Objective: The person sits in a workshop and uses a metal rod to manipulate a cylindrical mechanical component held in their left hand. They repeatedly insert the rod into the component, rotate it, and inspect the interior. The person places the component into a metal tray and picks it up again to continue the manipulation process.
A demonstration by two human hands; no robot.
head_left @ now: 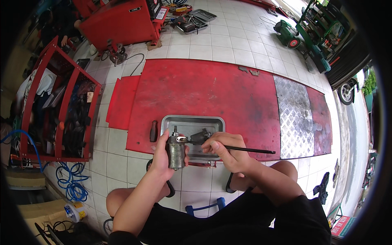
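Note:
My left hand (162,157) is wrapped round a grey metal starter motor (177,154), held upright with its shaft up, over the near left part of a metal tray (171,118). In my right hand (228,153) is a slim tool with a long black handle (257,150), pinched between the fingers like a pen. Its tip meets the bracket near the motor's top; what kind of tip it is I cannot tell. Inside the tray lies a dark metal part (200,135), partly behind my right hand. Left of the tray is a dark-handled tool (153,130).
Under the tray spreads a red lift platform (208,90) with a patterned metal plate (294,114). A red rack (65,102) stands left, near coiled blue hose (71,181). Farther back are a red machine (118,24) and tool trays (202,15). Someone's hand (64,41) shows upper left.

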